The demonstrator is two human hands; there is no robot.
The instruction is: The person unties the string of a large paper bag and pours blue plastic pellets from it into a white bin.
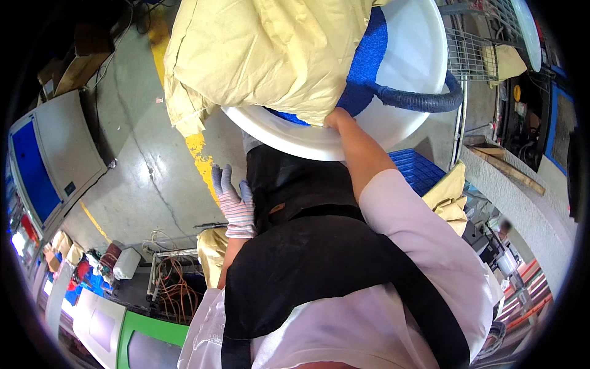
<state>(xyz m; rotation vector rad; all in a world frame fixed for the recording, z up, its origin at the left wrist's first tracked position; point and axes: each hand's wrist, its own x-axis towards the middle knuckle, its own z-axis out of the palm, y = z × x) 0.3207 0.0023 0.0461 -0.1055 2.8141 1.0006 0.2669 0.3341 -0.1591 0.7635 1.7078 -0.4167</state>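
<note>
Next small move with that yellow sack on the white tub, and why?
Probably bring the gloved left hand up to the yellow sack. The right hand alone grips the sack's lower edge at the white tub rim, while the sack droops over the rim on the left, unsupported, and the left hand hangs free by the black apron.

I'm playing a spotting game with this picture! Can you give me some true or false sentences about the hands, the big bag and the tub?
1. The left hand wears a striped knit glove. True.
2. The right hand is bare and touches the pale yellow sack at the rim of the white tub. True.
3. The sack is bright red. False: it is pale yellow.
4. The left hand holds the dark blue hose. False: it holds nothing and is spread open near the black apron.
5. The tub stands on a green table. False: it sits over a grey concrete floor.
</note>
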